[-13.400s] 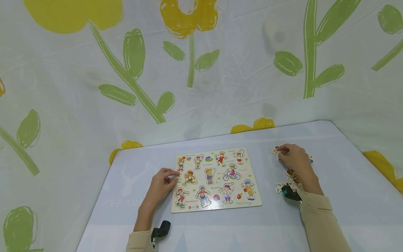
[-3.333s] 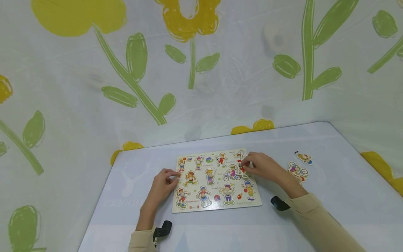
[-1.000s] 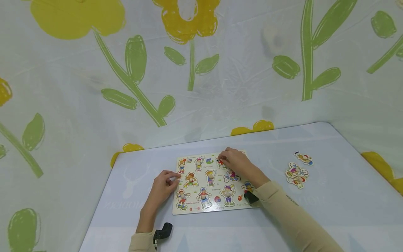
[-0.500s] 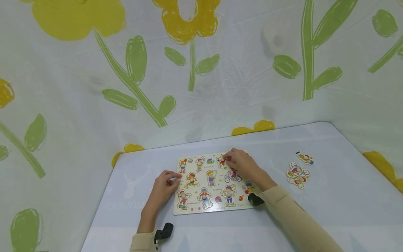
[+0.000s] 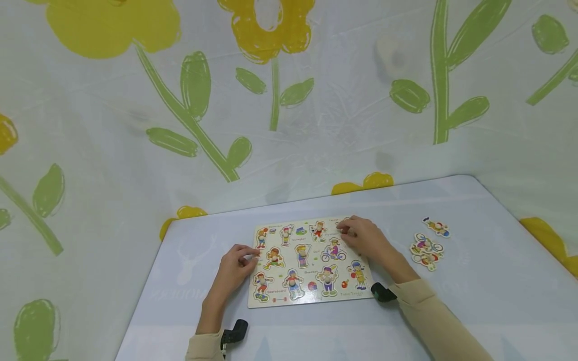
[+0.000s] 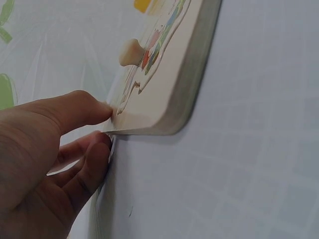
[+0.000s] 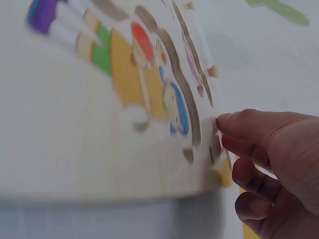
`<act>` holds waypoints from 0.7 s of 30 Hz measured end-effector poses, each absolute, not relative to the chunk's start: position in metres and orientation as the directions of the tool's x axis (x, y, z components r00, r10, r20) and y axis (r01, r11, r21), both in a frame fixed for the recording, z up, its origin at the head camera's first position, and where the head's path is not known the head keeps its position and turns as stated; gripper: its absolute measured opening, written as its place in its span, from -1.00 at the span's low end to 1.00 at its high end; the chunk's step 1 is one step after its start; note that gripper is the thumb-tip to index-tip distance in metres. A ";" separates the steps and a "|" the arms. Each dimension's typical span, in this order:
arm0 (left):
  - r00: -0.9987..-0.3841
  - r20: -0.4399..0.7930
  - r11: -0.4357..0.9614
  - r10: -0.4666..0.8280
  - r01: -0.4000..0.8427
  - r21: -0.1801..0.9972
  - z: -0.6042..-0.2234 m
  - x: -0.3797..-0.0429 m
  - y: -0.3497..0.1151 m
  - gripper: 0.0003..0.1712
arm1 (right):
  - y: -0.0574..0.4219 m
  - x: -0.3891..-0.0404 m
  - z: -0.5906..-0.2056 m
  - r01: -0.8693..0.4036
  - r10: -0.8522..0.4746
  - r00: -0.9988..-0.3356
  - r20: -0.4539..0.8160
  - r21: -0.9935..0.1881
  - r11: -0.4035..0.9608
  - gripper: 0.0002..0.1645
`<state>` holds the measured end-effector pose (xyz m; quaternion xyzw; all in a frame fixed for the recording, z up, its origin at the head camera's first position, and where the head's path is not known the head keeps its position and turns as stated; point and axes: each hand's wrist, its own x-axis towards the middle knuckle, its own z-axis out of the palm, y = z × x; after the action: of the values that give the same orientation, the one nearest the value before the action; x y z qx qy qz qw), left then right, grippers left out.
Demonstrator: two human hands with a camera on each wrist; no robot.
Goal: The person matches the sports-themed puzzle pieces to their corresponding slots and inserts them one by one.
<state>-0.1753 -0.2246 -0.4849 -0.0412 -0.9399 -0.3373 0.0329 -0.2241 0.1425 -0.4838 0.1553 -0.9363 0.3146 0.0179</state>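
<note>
A wooden knob puzzle board with sports figures lies on the table. My left hand pinches its left edge; in the left wrist view the thumb is on top and fingers press the side, near a piece's round knob. Over the board's upper right corner, by the tennis figure, is my right hand, its fingers loosely bent. In the right wrist view, no piece shows between thumb and fingers, though their tips are blurred against the board. The football figure lies left of this hand.
Loose puzzle pieces lie right of the board: one alone, and a bicycle piece touching another piece. A black wrist camera sits just off the board's lower right corner. Behind the table hangs a flowered cloth.
My right hand went from the loose pieces to the board with a football piece, touched the football slot, then moved right without it. Fewer pieces lie loose. My left hand stays put.
</note>
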 end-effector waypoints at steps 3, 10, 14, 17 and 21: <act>-0.995 0.087 0.767 0.052 0.096 0.634 -0.485 -0.175 -0.224 -0.78 | 0.151 -0.221 -0.483 -0.293 -0.273 -0.954 0.125 -0.578 0.761 -0.71; -0.994 0.088 0.766 0.058 0.101 0.635 -0.484 -0.175 -0.224 -0.78 | 0.173 -0.214 -0.481 -0.272 -0.253 -0.961 0.113 -0.560 0.782 -0.71; -0.994 0.094 0.763 0.063 0.108 0.637 -0.483 -0.175 -0.224 -0.79 | 0.185 -0.211 -0.480 -0.258 -0.247 -0.964 0.096 -0.552 0.793 -0.70; -0.992 0.105 0.760 0.070 0.122 0.638 -0.484 -0.175 -0.224 -0.79 | 0.194 -0.209 -0.477 -0.259 -0.250 -0.964 0.092 -0.542 0.799 -0.70; -0.991 0.113 0.759 0.077 0.132 0.638 -0.484 -0.176 -0.224 -0.79 | 0.206 -0.205 -0.474 -0.263 -0.256 -0.963 0.088 -0.525 0.809 -0.70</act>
<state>-0.1756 -0.2235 -0.4844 -0.0556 -0.9370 -0.3426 0.0401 -0.2053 0.2056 -0.4740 0.1365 -0.9511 0.2772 0.0066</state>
